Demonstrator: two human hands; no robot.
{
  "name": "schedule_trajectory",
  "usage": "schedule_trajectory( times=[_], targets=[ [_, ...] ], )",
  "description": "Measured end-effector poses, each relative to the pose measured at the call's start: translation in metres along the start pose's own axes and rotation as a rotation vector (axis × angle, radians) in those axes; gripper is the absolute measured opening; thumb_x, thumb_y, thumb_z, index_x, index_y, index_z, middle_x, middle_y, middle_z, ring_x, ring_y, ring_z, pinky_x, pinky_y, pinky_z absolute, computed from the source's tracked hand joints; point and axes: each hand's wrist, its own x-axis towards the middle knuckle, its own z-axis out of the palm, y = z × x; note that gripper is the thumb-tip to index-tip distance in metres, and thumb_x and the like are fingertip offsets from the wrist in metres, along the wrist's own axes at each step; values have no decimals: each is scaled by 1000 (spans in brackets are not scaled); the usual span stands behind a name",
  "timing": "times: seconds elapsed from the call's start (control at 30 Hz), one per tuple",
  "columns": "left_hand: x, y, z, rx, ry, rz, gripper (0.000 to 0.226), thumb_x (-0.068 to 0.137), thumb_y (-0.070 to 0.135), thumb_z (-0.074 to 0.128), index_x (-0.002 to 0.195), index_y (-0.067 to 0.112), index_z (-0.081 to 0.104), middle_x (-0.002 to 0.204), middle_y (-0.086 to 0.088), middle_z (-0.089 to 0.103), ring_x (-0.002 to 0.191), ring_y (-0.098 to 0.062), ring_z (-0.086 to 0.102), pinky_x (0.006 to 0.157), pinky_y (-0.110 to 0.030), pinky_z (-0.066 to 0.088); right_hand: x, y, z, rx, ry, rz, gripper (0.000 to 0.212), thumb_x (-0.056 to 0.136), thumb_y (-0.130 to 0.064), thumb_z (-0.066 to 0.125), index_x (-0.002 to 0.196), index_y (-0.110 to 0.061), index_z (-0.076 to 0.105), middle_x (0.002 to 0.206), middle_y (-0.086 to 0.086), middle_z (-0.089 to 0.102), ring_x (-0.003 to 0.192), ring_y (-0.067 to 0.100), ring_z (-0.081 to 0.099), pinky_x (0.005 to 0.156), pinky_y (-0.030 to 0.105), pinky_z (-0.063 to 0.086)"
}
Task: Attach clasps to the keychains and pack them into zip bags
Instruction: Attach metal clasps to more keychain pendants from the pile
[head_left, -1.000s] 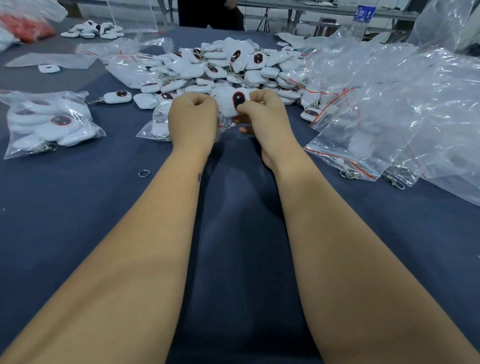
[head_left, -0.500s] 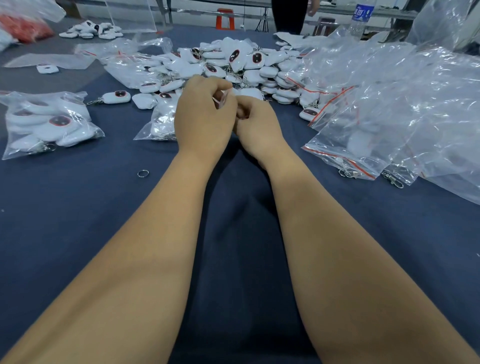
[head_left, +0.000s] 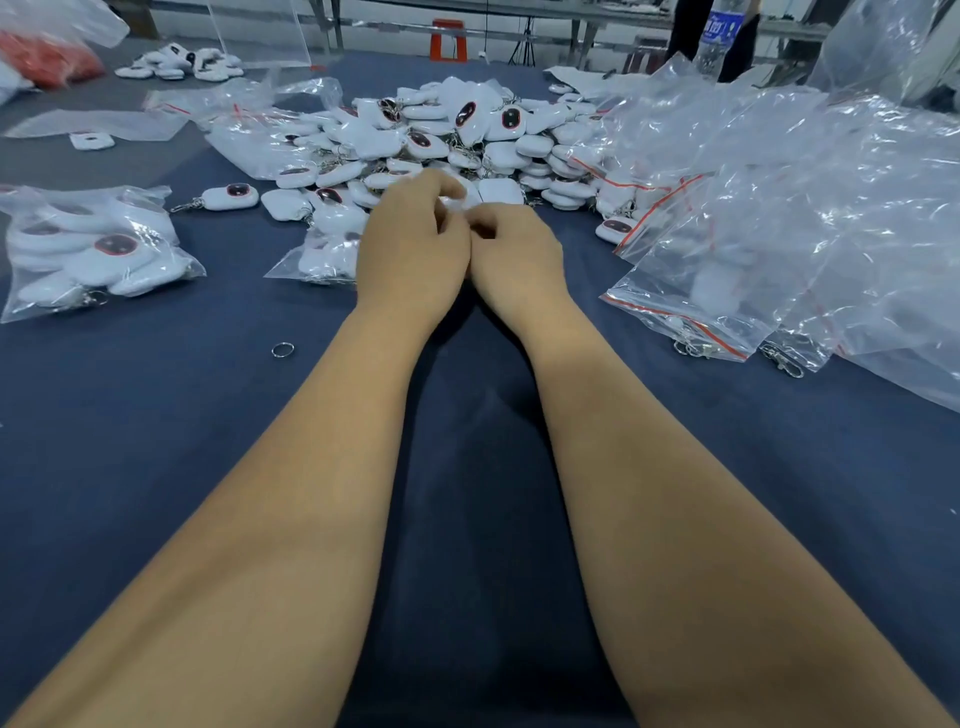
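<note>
My left hand (head_left: 410, 249) and my right hand (head_left: 517, 260) meet above the dark blue table (head_left: 467, 519), fingers curled. Together they pinch a small white keychain (head_left: 456, 203); only a sliver of it shows between the fingertips. Just beyond them lies a big pile of white keychains (head_left: 441, 135) with dark oval faces. A small zip bag (head_left: 322, 257) with keychains inside lies left of my left hand. Metal clasps (head_left: 784, 359) lie at the edge of the bags on the right.
A filled zip bag (head_left: 88, 249) lies at the left, a single keychain (head_left: 228, 196) behind it. A loose split ring (head_left: 282, 349) sits near my left forearm. Clear zip bags (head_left: 779, 208) are heaped at the right. A water bottle (head_left: 719, 31) stands far back.
Both hands drew close together and turned. The white keychain with its dark oval face, plainly visible a second ago, is now almost covered by the fingers.
</note>
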Motion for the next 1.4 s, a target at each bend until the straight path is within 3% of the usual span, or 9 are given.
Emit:
schedule_trajectory(
  times=[0.17,0.33,0.5,0.6,0.67,0.83,1.2,1.3,1.4],
  targets=[
    [-2,-4,4,281,-118,0,34,89,12,48,120,15,62,112,-8,65,106,-29,56,73,-33,40,3,5,-7,154,127,105,26,86,-12,50,88,-20,74,81,-11,66,83,10,58,72,28,47],
    [3,-17,-6,343,-5,-156,31,85,10,53,114,12,63,118,-11,63,108,-33,57,72,-33,37,3,6,-5,62,-7,101,30,86,-14,46,91,-29,71,99,-7,70,106,21,58,94,40,48],
    [18,-31,-28,-33,401,-434,30,91,10,44,113,17,64,111,2,66,97,-13,60,71,-18,38,5,8,0,-193,-113,10,35,90,-20,43,103,-41,68,119,-7,61,117,24,41,92,32,30],
    [18,-20,-35,-384,685,-288,26,86,1,38,102,19,49,85,10,49,68,3,47,66,-9,39,6,8,1,-227,-110,8,32,91,-24,47,111,-40,65,122,-5,59,118,25,41,89,31,27],
    [14,-16,-30,-341,601,-161,31,82,-2,37,101,21,45,87,5,50,72,3,48,70,-14,43,8,10,2,-276,-105,-4,34,92,-27,48,122,-37,61,127,0,55,121,27,40,92,33,26],
    [12,-28,-10,128,-70,-169,39,84,-2,43,103,18,70,114,-15,62,94,-27,58,76,-32,46,18,14,9,-371,-88,59,52,90,-29,48,141,-29,42,142,9,36,128,32,31,104,38,22],
    [25,-28,-9,-84,197,-470,51,87,-3,42,132,16,57,136,-7,51,111,-23,56,88,-30,45,104,11,19,-8,309,137,73,93,-32,50,154,-39,11,162,8,-8,148,30,2,112,53,23],
    [26,-31,-8,-73,181,-461,50,87,-2,42,129,17,59,135,-6,53,111,-22,56,85,-27,43,119,11,29,-136,137,186,72,90,-55,48,151,-50,11,163,2,-19,149,28,-15,112,65,7],
    [27,-31,-6,-49,161,-447,48,87,-1,42,128,18,61,136,-5,52,109,-19,55,81,-24,38,121,14,35,-330,-88,111,59,82,-65,47,139,-54,37,163,-4,-17,149,31,-11,110,65,-1]
  ],
)
